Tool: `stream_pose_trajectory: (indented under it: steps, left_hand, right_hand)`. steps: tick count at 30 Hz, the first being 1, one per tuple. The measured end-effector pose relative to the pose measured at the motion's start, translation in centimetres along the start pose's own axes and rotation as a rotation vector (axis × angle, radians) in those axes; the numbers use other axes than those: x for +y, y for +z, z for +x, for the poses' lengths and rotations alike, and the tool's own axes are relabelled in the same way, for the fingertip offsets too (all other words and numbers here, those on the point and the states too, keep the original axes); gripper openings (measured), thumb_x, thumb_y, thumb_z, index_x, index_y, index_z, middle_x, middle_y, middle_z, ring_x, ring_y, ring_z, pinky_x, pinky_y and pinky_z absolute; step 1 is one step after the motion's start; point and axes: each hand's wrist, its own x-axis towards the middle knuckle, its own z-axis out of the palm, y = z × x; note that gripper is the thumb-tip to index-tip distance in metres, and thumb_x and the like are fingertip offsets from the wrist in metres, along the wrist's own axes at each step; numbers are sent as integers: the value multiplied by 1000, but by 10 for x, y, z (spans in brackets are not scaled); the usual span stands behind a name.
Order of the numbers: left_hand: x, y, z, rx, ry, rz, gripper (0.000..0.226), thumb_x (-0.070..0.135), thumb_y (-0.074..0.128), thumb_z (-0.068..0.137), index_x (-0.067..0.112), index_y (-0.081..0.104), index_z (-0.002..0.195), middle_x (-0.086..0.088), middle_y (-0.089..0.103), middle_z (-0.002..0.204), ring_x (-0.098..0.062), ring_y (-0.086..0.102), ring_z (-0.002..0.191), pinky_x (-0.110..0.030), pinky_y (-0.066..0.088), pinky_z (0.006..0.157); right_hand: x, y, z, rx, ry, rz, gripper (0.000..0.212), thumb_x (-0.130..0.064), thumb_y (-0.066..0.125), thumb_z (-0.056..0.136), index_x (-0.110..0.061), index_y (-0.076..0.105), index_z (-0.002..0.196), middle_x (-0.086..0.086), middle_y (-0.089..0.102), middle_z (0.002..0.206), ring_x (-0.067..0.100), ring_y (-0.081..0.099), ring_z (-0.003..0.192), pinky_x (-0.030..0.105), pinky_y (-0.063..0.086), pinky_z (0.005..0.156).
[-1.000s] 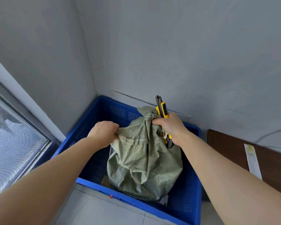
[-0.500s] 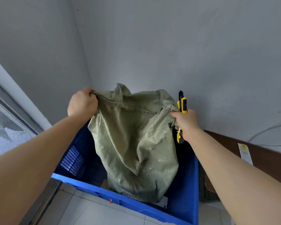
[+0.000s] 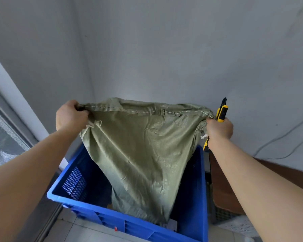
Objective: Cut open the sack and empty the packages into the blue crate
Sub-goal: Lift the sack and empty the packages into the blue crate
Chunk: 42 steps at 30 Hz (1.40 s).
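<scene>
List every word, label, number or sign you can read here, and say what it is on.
No text can be read anywhere in this view.
Red mark on the blue crate front: too small to read.
Utility knife: no legible brand.
Sack: no print visible.

Grey walls meet in a corner, flanked by a screened window, brown wooden furniture and pale floor tiles.

The left forearm is bare along all of its visible length, and so is the right forearm. The left hand and the right hand are bare too.
</scene>
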Motion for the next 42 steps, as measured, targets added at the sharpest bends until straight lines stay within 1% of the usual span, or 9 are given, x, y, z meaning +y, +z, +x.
stream_pose_trajectory:
  steps: [4,7,11,16,22,29,35,37,42]
  left_hand:
    - [17,-6,-1,15,-45,-211,16,3,43,79,7,53,91,-7,56,81,-37,66,72,-52,59,71]
    - [39,-15,-6,27,-38,-330,17,2,41,79,14,49,86,-12,56,94,-40,66,82,-50,60,69]
    - [65,-33,-8,74,-35,-432,28,-1,38,78,25,40,67,-5,52,85,-38,67,87,-48,61,66]
    - [99,-50,-12,125,30,-563,33,-3,38,83,26,36,68,3,47,80,-31,65,87,-35,61,54]
    - [136,-68,-15,183,114,-709,31,-3,37,82,25,36,70,2,51,85,-23,66,83,-33,61,56]
    - [158,-83,-15,199,196,-785,25,-1,37,79,24,37,72,-5,54,88,-28,69,83,-44,61,61]
    - [165,-84,-10,173,207,-820,24,0,39,81,23,36,72,-3,53,83,-30,67,85,-49,60,65]
    - [157,-81,-7,144,195,-778,23,2,40,81,23,37,71,-7,55,89,-35,69,94,-48,61,66]
    - [113,-52,0,48,116,-614,27,4,43,86,23,39,69,-3,55,83,-34,69,92,-37,61,62]
  right_hand:
    - [-18,-12,-3,12,0,53,29,-12,57,86,-22,40,64,-1,45,64,19,44,57,28,41,54]
    - [-36,-18,-1,-10,-38,88,31,-11,57,87,-23,39,64,-3,43,64,13,40,54,26,32,48]
    - [-63,-30,2,-29,-78,189,26,-11,58,88,-21,43,68,-5,44,66,10,41,55,24,35,52]
    - [-98,-45,1,-23,-133,324,25,-12,58,87,-26,47,70,-8,47,66,9,46,57,29,49,65]
    - [-136,-59,1,0,-253,424,25,-14,61,86,-26,47,70,-9,50,67,8,48,57,22,42,60]
    - [-141,-59,-3,-14,-295,484,12,-13,62,85,-22,54,85,-9,52,70,9,51,61,20,40,55]
    - [-146,-56,-9,17,-304,507,24,-12,62,84,-26,49,70,-9,53,68,10,53,62,20,42,59]
    - [-146,-53,-12,2,-298,514,26,-12,62,85,-27,48,69,-9,51,68,9,52,61,19,42,61]
    - [-112,-31,-22,-102,-237,334,30,-12,61,87,-25,43,67,-7,45,65,7,45,55,17,40,56]
